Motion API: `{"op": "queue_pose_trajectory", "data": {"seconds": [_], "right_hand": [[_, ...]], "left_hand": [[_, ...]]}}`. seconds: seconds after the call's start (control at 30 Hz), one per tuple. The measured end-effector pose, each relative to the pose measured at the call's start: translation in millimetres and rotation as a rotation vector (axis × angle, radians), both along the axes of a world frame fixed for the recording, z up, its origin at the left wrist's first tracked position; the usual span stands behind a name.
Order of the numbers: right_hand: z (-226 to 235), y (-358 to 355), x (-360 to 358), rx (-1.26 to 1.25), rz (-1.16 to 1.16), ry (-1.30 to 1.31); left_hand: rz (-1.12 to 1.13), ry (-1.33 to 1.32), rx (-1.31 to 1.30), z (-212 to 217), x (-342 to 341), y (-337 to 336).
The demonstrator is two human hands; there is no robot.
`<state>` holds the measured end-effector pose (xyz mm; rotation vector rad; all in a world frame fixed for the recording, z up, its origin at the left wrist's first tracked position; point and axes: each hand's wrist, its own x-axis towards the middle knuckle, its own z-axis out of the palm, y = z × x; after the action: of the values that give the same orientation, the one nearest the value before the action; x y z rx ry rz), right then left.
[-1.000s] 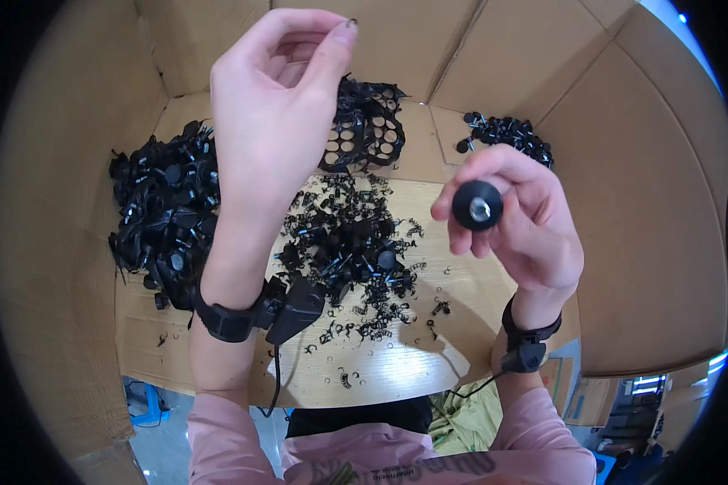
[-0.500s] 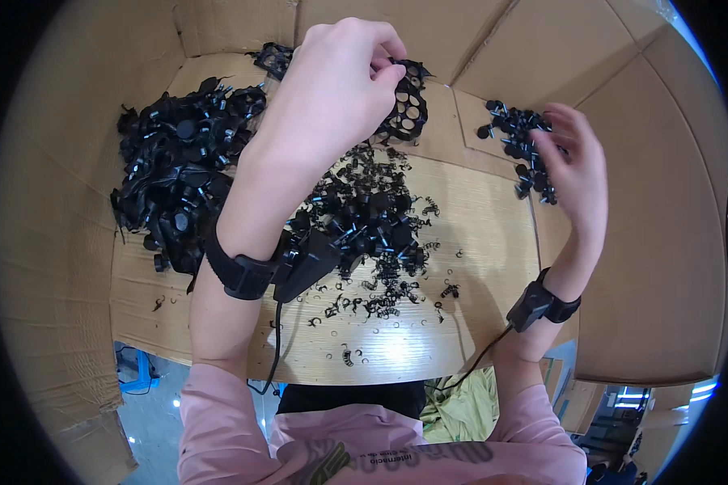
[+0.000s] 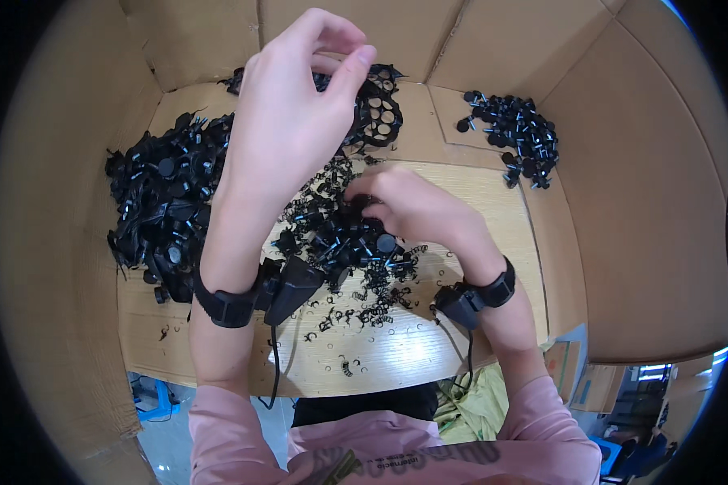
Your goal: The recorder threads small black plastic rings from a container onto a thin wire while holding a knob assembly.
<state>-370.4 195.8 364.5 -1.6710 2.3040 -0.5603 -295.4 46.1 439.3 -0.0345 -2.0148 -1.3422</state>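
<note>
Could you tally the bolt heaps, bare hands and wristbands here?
Heaps of black-headed bolts: 3 (left heap, middle heap, right heap)
Bare hands: 2 (left hand, right hand)
Black wristbands: 2 (left wristband, right wristband)
Total: 7

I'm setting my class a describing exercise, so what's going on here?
A person's right hand is at the middle pile of black-headed bolts on the table; its grip is unclear. The left hand is raised, partly covering a black sheet with round holes; whether it holds anything is unclear. A larger heap lies at left, a smaller pile at far right.
</note>
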Motion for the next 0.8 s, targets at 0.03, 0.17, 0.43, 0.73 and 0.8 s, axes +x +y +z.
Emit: {"op": "queue_pose_trajectory", "data": {"seconds": [0.03,0.17,0.43,0.73,0.8], "right_hand": [[7.4,1.8,1.5,-0.098,-0.010,0.018],[41.3,14.8,0.4,-0.499,-0.037,0.015],[83.4,45.4,28.6,-0.911,-0.130,-0.015],[86.7,44.8,41.0,-0.981,-0.070,0.142],[86.5,43.4,41.1,-0.996,-0.066,0.150]], "left_hand": [[0.000,0.000,-0.002,-2.3,-1.4,-1.7],[-0.032,-0.026,-0.116,-11.8,-4.4,-10.2],[-0.539,-0.158,0.171,4.5,10.4,6.3],[-0.637,-0.017,0.273,9.4,22.8,12.4],[-0.665,-0.024,0.304,10.0,24.2,11.2]]}}
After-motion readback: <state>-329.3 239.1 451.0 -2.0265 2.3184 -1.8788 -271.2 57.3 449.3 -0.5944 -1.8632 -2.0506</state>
